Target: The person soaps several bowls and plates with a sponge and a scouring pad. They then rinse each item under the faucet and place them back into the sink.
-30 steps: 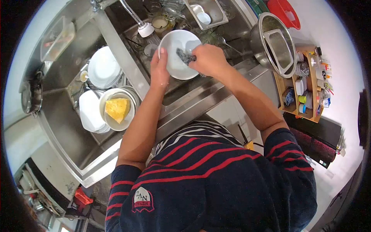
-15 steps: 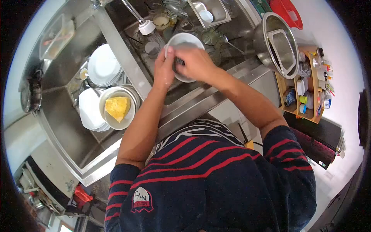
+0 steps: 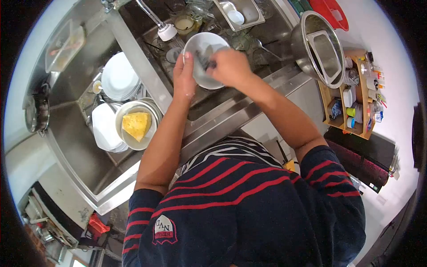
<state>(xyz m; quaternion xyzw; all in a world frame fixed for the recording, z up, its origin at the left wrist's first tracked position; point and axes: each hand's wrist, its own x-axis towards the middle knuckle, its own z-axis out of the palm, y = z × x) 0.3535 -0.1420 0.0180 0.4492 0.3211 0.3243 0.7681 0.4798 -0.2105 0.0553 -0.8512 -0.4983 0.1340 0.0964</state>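
Observation:
A white bowl is tilted over the right sink basin, its inside towards me. My left hand grips the bowl's left rim, thumb on the inner edge. Inside the bowl, my right hand is closed on something dark and blurred, perhaps a scouring pad, pressed near the bowl's inner wall. Just above and left of the bowl, a spray tap head hangs with water coming out.
The left basin holds stacked white plates, white dishes and bowls with a yellow sponge. Glasses and a metal tray lie in the right basin. A large steel bowl stands on the right edge.
The bowl has shifted slightly up and left with my left hand. My right hand has moved a little right and shows less blur. The dark item shows more clearly.

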